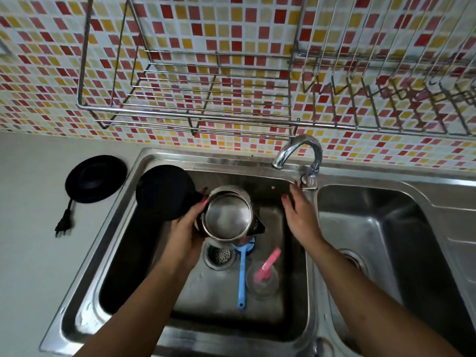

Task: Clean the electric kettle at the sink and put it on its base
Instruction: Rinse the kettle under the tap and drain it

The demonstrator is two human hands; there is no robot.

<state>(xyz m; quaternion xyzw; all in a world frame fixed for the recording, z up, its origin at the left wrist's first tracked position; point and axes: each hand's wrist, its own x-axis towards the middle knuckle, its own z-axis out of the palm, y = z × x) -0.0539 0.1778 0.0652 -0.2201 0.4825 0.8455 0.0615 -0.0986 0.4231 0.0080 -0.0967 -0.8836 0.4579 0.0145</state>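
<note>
The electric kettle (228,215) has a steel inside and a black outside. It is held upright over the left sink basin (144,253) with its black lid (164,191) flipped open to the left. My left hand (186,233) grips its handle side. My right hand (300,215) hovers empty with fingers apart, just below the tap (300,150) and to the right of the kettle. The round black kettle base (96,177) lies on the grey counter to the left of the sink, its cord and plug (64,222) trailing toward me.
In the left basin lie a blue-handled brush (242,274), a clear cup with a pink utensil (264,274) and the drain strainer (220,255). A second basin (386,240) is on the right. A wire dish rack (206,99) hangs on the tiled wall above.
</note>
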